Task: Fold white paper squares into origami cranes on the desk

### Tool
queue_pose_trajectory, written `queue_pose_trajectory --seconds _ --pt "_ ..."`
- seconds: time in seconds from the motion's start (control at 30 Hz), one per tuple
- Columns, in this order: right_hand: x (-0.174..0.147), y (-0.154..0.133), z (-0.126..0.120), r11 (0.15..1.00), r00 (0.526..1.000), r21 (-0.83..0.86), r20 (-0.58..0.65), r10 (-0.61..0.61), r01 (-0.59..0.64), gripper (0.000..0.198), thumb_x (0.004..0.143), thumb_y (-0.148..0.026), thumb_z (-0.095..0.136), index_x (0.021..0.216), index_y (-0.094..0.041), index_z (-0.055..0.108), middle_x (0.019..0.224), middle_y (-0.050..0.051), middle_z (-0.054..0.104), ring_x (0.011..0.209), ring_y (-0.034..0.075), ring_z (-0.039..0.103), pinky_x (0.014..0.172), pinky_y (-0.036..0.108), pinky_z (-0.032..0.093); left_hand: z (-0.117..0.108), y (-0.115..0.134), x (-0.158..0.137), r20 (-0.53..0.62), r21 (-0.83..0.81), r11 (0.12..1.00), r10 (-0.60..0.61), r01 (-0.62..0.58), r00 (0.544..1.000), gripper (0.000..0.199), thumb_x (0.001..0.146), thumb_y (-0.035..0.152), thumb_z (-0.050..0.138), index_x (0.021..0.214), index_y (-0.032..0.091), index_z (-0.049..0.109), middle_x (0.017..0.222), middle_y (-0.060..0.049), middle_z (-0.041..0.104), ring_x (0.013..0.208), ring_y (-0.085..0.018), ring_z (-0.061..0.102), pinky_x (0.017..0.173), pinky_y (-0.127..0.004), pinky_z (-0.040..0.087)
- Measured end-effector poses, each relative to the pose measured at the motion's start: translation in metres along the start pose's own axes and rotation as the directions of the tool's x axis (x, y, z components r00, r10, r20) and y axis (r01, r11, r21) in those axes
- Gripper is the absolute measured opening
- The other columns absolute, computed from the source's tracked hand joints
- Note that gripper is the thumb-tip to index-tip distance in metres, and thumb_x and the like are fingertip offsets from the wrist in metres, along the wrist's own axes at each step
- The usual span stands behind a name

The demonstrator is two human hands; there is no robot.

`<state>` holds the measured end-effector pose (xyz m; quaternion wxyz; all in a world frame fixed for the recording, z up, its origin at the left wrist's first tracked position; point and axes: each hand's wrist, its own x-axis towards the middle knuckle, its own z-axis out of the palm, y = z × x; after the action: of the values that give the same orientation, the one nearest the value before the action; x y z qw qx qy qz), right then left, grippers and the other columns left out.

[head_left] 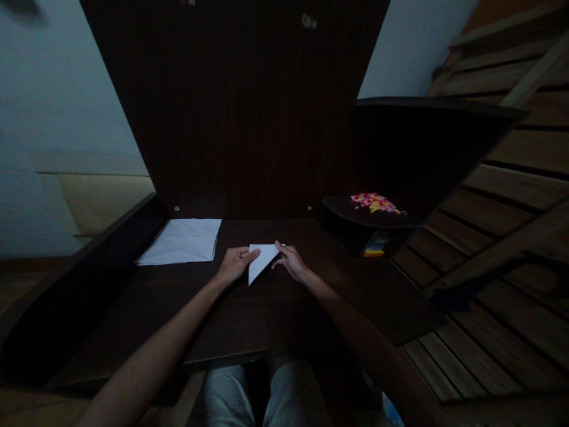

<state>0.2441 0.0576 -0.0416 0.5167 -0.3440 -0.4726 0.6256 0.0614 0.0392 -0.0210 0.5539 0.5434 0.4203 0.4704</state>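
Note:
A white sheet of paper folded into a triangle [262, 259] is held over the middle of the dark desk [267, 320], one corner pointing down toward me. My left hand [235, 264] pinches its left edge, thumb on top. At the right corner, my right hand [290, 261] grips the paper between thumb and fingers. The fingers beneath the paper are partly hidden. To the left of my left hand lies a stack of white paper [184, 240].
On a small corner shelf [342, 207] at the right sits a pile of colourful small pieces [376, 202]. Below it a yellow-edged item [376, 244] stands in the compartment. A raised side panel [80, 284] bounds the desk on the left; wooden slats [511, 237] stand at the right.

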Motion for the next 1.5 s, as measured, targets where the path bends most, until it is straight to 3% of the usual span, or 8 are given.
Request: queue_pose_trajectory --seconds 0.3,0.53,0.63,0.8,1.03,1.2,1.37,1.5 --pt "0.0 0.0 0.0 0.998 1.0 -0.065 0.029 -0.009 0.011 0.045 0.068 -0.058 0.071 0.07 -0.014 0.066 0.067 0.005 0.061 0.062 0.015 0.057 0.043 0.024 0.048 -0.001 -0.001 0.002 -0.05 0.023 1.0 0.0 0.002 0.999 0.039 0.064 0.051 0.076 0.068 0.013 0.071 0.065 -0.005 0.07 0.06 -0.018 0.063 0.052 -0.024 0.044" --pt "0.003 0.002 -0.003 0.995 0.995 -0.084 -0.083 -0.054 0.047 0.053 0.068 -0.066 0.066 0.072 -0.014 0.063 0.059 0.005 0.06 0.05 0.015 0.06 0.039 0.023 0.045 0.003 -0.002 0.002 0.046 -0.105 0.994 -0.024 0.029 0.999 0.066 0.057 0.034 0.085 0.114 0.016 0.055 0.081 -0.005 0.072 0.067 -0.02 0.069 0.062 -0.032 0.056" --pt "0.003 0.001 -0.003 0.996 0.99 -0.077 -0.131 -0.06 0.05 0.051 0.068 -0.065 0.067 0.073 -0.014 0.062 0.059 0.004 0.06 0.049 0.015 0.06 0.039 0.023 0.044 0.003 -0.003 0.002 0.057 -0.127 0.992 0.019 -0.012 0.998 0.075 0.055 0.026 0.086 0.118 0.017 0.047 0.078 -0.003 0.07 0.065 -0.018 0.069 0.064 -0.032 0.056" --pt "0.0 -0.006 0.0 0.995 0.989 -0.067 -0.127 -0.079 0.071 0.042 0.066 -0.054 0.072 0.078 -0.014 0.066 0.065 0.004 0.064 0.051 0.013 0.059 0.042 0.022 0.043 -0.003 -0.001 0.005 -0.071 -0.08 0.993 0.086 -0.091 0.994 0.064 0.057 0.025 0.082 0.11 0.017 0.046 0.07 0.0 0.068 0.061 -0.016 0.067 0.062 -0.027 0.053" --pt "-0.003 -0.01 -0.002 0.988 0.995 -0.155 -0.097 -0.031 0.016 0.028 0.063 -0.038 0.068 0.053 -0.013 0.063 0.051 0.006 0.064 0.044 0.011 0.054 0.045 0.022 0.041 -0.009 0.005 0.006 -0.149 -0.067 0.991 0.106 -0.117 0.983 0.065 0.056 0.023 0.079 0.113 0.016 0.047 0.061 0.003 0.066 0.05 -0.013 0.063 0.052 -0.023 0.048" --pt "-0.007 -0.009 -0.002 0.987 0.997 -0.152 0.045 0.064 -0.057 0.024 0.064 -0.035 0.067 0.056 -0.012 0.065 0.055 0.007 0.066 0.048 0.014 0.057 0.047 0.024 0.042 -0.01 0.004 0.008 -0.209 -0.167 0.98 0.075 -0.111 0.975 0.065 0.059 0.025 0.079 0.115 0.015 0.047 0.055 0.004 0.064 0.05 -0.017 0.065 0.054 -0.028 0.053" --pt "-0.01 -0.011 0.002 0.997 0.991 -0.011 0.109 0.077 -0.077 0.024 0.065 -0.038 0.071 0.068 -0.015 0.067 0.06 0.002 0.062 0.055 0.013 0.055 0.047 0.024 0.043 -0.011 0.004 0.009 -0.139 -0.257 0.966 -0.011 -0.025 0.99 0.038 0.061 0.019 0.076 0.094 0.01 0.059 0.06 -0.002 0.067 0.051 -0.017 0.065 0.053 -0.028 0.055" --pt "-0.01 -0.013 0.001 0.997 0.994 0.047 0.093 0.063 -0.067 0.025 0.062 -0.038 0.076 0.07 -0.016 0.066 0.065 0.0 0.059 0.06 0.012 0.054 0.051 0.022 0.044 -0.009 0.005 0.007 -0.08 -0.324 0.946 -0.06 0.031 0.995 0.033 0.064 0.013 0.073 0.095 0.009 0.063 0.067 -0.004 0.069 0.051 -0.013 0.063 0.051 -0.024 0.054"
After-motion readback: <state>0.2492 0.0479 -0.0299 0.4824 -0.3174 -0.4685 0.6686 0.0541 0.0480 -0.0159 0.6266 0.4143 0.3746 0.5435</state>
